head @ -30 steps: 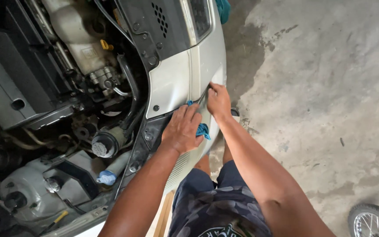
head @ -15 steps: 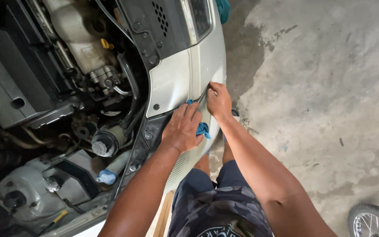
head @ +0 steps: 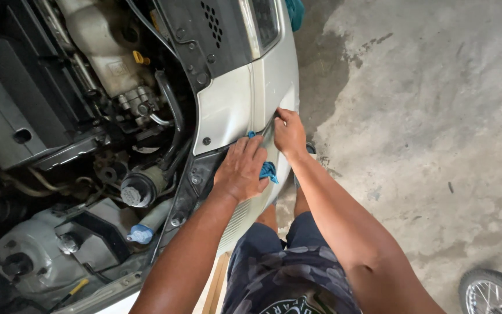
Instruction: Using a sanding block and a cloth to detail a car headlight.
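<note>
**Both hands working at the seam of the white bumper**

The person is leaning over the front corner of a car with the hood open. The left hand (head: 240, 170) is pressing flat, fingers spread, onto a blue rag (head: 268, 171) that is lying against the white bumper panel (head: 228, 110). The right hand (head: 289, 132) is sitting just beyond it, fingertips curled into the seam (head: 265, 129) between panel sections, pinching its edge. That seam is running away from the body, toward the headlight (head: 265, 23); the right hand is the nearer one to it. A spoked wheel (head: 492, 292) is showing on the concrete floor (head: 425, 116).
</note>
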